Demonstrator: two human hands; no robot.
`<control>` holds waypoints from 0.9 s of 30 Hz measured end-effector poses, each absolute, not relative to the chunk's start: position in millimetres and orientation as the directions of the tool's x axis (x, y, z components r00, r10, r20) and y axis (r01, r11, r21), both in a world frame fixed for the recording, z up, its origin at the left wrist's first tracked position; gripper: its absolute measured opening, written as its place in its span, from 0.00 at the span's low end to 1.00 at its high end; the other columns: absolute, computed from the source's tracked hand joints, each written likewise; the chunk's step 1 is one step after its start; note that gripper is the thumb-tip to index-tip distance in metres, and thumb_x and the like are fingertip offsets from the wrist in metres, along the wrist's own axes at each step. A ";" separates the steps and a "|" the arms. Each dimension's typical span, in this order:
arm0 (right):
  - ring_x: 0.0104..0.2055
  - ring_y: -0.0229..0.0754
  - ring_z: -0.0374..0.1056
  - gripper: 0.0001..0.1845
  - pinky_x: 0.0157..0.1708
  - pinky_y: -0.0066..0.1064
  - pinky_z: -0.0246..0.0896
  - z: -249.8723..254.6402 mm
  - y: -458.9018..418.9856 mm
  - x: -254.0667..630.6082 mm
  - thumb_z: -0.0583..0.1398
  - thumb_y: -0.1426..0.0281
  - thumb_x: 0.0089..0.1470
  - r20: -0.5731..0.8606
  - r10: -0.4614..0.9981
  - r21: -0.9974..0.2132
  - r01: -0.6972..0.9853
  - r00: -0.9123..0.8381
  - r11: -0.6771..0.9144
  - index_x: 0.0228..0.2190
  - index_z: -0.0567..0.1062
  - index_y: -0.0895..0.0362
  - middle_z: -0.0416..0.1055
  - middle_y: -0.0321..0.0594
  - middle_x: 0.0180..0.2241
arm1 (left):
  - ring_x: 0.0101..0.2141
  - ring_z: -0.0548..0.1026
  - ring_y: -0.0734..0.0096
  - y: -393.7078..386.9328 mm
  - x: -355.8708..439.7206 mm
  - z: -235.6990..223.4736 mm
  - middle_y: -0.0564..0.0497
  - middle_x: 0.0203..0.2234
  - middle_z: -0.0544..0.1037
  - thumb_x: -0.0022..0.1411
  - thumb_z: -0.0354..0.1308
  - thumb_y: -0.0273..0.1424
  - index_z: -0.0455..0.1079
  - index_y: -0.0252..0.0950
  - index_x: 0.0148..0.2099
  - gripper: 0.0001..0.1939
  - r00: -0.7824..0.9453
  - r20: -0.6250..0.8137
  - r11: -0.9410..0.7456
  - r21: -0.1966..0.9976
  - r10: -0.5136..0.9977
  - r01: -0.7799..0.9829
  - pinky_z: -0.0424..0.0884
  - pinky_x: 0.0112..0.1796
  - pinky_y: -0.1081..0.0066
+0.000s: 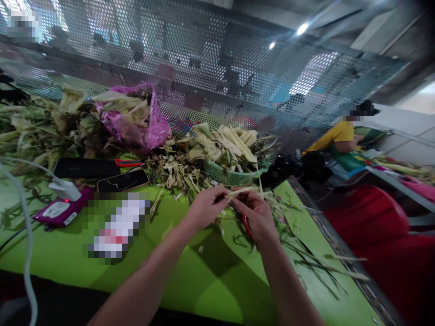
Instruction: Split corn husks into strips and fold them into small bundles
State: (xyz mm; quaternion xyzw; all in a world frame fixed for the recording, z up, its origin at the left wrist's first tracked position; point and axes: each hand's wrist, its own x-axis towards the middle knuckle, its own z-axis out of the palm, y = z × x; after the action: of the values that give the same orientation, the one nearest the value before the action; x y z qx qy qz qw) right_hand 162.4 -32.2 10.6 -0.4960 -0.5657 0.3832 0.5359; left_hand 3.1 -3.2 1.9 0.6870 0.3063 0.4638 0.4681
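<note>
Two-handed pinch: pale strip (239, 192) approx. crosswise

I can read no text, brand, number or sign from here. On the green table (188, 280), towards the left end of its near edge, a purple power strip (62, 213) carries a small pale label (70, 219), too blurred for me to make out. The pink plastic bag (158, 124) by the far edge bears dark marks I cannot resolve, and a pixelated oblong (119, 226) nearer the near edge gives me nothing legible.
</note>
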 end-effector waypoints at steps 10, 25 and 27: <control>0.29 0.39 0.67 0.10 0.31 0.30 0.64 9.5 -32.4 165.1 0.66 0.64 0.47 0.179 0.981 -0.970 0.180 0.068 0.165 0.30 0.76 0.56 0.73 0.36 0.28 | 0.30 0.69 0.69 -3.1 3.9 1.5 0.51 0.26 0.74 0.58 0.53 0.35 0.73 0.36 0.32 0.10 0.379 0.280 -0.308 0.951 0.882 0.015 0.63 0.34 0.72; 0.29 0.38 0.68 0.12 0.30 0.31 0.66 14.5 -29.8 162.8 0.62 0.61 0.51 0.222 0.970 -0.958 0.207 0.101 0.198 0.35 0.75 0.56 0.75 0.39 0.30 | 0.27 0.65 0.77 -2.9 15.2 -0.9 0.53 0.24 0.71 0.48 0.64 0.37 0.70 0.33 0.30 0.12 0.245 -0.002 0.115 0.886 0.969 -0.448 0.61 0.32 0.75; 0.33 0.42 0.71 0.13 0.34 0.33 0.67 19.5 -29.2 185.0 0.60 0.60 0.52 0.277 0.955 -0.899 0.378 0.105 0.220 0.35 0.75 0.56 0.75 0.40 0.33 | 0.27 0.66 0.76 -2.9 11.0 2.9 0.53 0.24 0.71 0.47 0.64 0.36 0.70 0.33 0.30 0.12 0.239 -0.032 0.142 0.878 0.970 -0.457 0.62 0.33 0.74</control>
State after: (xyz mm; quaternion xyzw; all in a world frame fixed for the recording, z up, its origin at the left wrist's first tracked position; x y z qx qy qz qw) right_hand 185.0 -29.2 19.5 -0.5531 -0.6025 0.2903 0.4968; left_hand 11.0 -2.9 2.9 0.3939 0.3262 0.5235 0.6814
